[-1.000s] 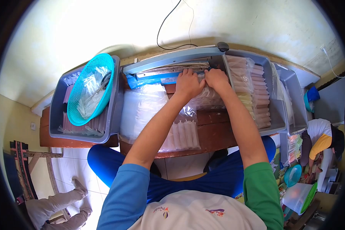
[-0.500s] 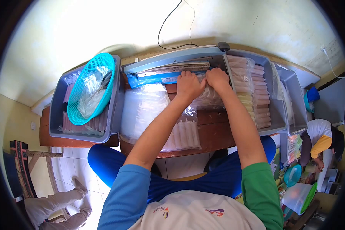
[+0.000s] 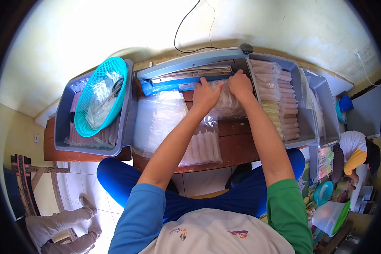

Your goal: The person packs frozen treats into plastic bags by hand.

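A blue bag sealer (image 3: 163, 87) with a long metal bar lies at the back of the brown wooden table. At its front edge my left hand (image 3: 205, 95) has its thumb spread away from the fingers, touching the bag's left side. My right hand (image 3: 240, 86) is closed on the top right part of a clear plastic bag (image 3: 228, 106); its fingertips are partly hidden. Pale tube-shaped packs show through this bag. Left of it lie flat clear plastic bags (image 3: 158, 114), and nearer me a bag of whitish tubes (image 3: 204, 148).
On the left, a grey tub (image 3: 129, 122) carries a turquoise basket (image 3: 81, 127) with scissors and plastic inside. At right stands another grey tub (image 3: 311, 127) with stacked pink and yellow tubes (image 3: 288, 114). A co-worker (image 3: 353, 148) sits at far right; another person's legs (image 3: 65, 224) show lower left.
My left hand has drawn slightly back from the sealer, its thumb parting from my right hand. My right hand has risen a little towards the sealer's bar.
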`<action>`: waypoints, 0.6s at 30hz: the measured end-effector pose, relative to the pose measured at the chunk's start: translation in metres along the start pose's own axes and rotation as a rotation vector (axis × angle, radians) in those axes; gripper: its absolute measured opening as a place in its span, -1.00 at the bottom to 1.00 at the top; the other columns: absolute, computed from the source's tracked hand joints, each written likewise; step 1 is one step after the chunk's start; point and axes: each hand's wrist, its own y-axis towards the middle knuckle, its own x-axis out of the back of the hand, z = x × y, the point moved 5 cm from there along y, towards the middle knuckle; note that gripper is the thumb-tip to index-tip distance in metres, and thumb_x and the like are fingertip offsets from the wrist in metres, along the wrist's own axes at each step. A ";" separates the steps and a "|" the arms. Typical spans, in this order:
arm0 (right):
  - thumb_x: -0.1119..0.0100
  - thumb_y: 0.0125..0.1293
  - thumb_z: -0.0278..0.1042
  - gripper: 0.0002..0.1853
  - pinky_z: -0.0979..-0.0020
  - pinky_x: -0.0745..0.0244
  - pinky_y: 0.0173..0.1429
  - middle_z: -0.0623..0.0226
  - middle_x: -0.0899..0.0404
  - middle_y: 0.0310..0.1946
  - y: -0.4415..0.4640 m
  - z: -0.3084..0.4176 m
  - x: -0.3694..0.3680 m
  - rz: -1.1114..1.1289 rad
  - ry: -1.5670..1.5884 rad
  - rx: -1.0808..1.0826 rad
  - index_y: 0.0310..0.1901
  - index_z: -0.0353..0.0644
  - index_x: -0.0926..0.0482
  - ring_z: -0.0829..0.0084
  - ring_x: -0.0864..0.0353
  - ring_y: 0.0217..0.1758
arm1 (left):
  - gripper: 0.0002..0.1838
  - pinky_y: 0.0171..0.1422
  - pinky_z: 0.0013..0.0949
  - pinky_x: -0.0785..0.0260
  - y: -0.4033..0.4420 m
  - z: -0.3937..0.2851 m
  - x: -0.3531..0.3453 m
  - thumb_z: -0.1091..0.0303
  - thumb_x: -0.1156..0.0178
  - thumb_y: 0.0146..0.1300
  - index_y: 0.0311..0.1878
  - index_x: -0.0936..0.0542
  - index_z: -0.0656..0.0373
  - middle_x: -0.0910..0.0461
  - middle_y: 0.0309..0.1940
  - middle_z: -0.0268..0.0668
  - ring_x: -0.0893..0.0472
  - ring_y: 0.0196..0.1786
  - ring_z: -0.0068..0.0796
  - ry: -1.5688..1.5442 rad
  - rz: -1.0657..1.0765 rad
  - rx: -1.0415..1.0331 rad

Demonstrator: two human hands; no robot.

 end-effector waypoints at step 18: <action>-0.47 0.05 0.08 0.02 -0.06 -0.06 0.54 -0.24 -0.04 0.49 -0.092 -0.026 0.021 -0.033 0.048 0.708 0.49 -0.09 -0.15 -0.23 -0.05 0.54 | 0.27 0.53 0.00 -0.14 -0.066 0.027 0.000 -0.09 -0.51 -0.02 0.61 0.16 -0.12 -0.04 0.48 0.27 -0.13 0.49 0.36 -0.142 0.229 -0.221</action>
